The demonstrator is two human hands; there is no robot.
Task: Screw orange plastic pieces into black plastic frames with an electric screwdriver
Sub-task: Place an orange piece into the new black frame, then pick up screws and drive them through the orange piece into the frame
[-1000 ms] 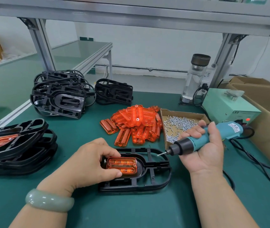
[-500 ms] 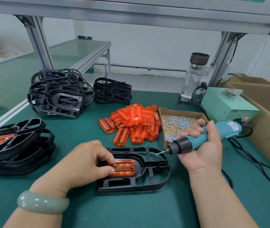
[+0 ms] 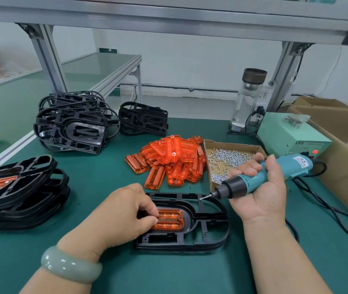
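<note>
The orange piece (image 3: 170, 219) sits in the recess of the black frame (image 3: 207, 228), which lies flat on the counter (image 3: 105, 187). The left hand (image 3: 124, 211) pinches its left end, probably so that it does not shift. The right hand (image 3: 260, 187) has its grip wrapped around the screwdriver (image 3: 253, 179), with the tip over the frame's far edge, near the box of screws (image 3: 228, 160).

The left hand (image 3: 124, 213) pinches the orange piece (image 3: 171, 219) seated in the black frame (image 3: 208, 232) on the desk (image 3: 101, 179); the right hand (image 3: 262, 189) grips the screwdriver (image 3: 253, 180), its bit near the frame's far edge.
</note>
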